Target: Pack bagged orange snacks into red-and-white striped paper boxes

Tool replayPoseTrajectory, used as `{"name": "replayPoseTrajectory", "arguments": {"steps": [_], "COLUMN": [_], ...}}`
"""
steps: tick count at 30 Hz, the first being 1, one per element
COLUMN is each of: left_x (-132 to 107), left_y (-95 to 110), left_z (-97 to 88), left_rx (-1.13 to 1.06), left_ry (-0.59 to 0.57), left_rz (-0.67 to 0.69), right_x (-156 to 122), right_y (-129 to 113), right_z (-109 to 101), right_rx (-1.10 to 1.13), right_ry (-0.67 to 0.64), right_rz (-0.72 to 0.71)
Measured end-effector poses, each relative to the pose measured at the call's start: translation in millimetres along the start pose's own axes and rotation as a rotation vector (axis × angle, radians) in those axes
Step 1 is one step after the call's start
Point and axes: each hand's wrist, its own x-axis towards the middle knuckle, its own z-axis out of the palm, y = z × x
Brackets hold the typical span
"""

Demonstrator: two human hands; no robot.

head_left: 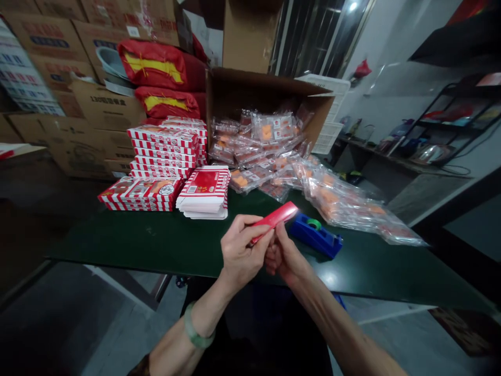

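A glossy red folded carton point(277, 215) is held above the front part of the table, seen nearly edge-on. My left hand point(243, 249) is closed around its near end, fingers over the top and thumb beneath. Against its lower side rests the thumb of my right hand point(287, 255), the other fingers curled in under it. Just beyond my right hand sits a blue tape dispenser point(316, 237) with a green core. To the left lie a stack of flat red-and-white striped cartons point(205, 190) and several made-up striped boxes point(141, 193).
Behind the dark green table point(156, 240), a tipped cardboard box point(270, 78) spills many clear plastic packets point(250, 177). More packets point(344, 198) spread to the right. Stacked boxes point(164, 138) and red bags point(164, 65) stand at the back left.
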Motion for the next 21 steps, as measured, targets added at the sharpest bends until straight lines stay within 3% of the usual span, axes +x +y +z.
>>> {"name": "replayPoseTrajectory", "arguments": {"steps": [5,8,11,14,17,19,21], "left_x": [8.3,7.6,1.5,-9.3,-20.7,-25.7,-27.4], "left_y": [0.9,-10.5,-22.9,-28.3,-32.0,-38.5,-48.0], "left_z": [-15.8,-26.3,-40.1,-50.6,-51.5,-51.0,-54.7], "left_rx": [0.006,-0.039,-0.041,0.005,0.018,-0.031,-0.129], "left_ry": [0.188,0.237,0.037,-0.223,-0.21,-0.215,-0.237], "left_rz": [-0.089,-0.26,-0.398,-0.403,-0.519,-0.71,-0.924], "right_x": [15.0,14.8,4.3,-6.9,-11.6,-11.7,-10.9], "right_y": [34.7,43.0,38.0,28.6,17.5,6.8,-7.5], "right_z": [-19.7,-34.8,-54.3,-75.6,-87.1,-86.6,-80.4], "right_rx": [-0.092,-0.078,0.021,0.048,-0.024,-0.086,-0.229], "right_ry": [0.226,0.211,0.256,0.376,0.391,0.392,0.382], "right_rz": [0.058,-0.082,-0.299,-0.34,-0.297,-0.325,-0.446]}}
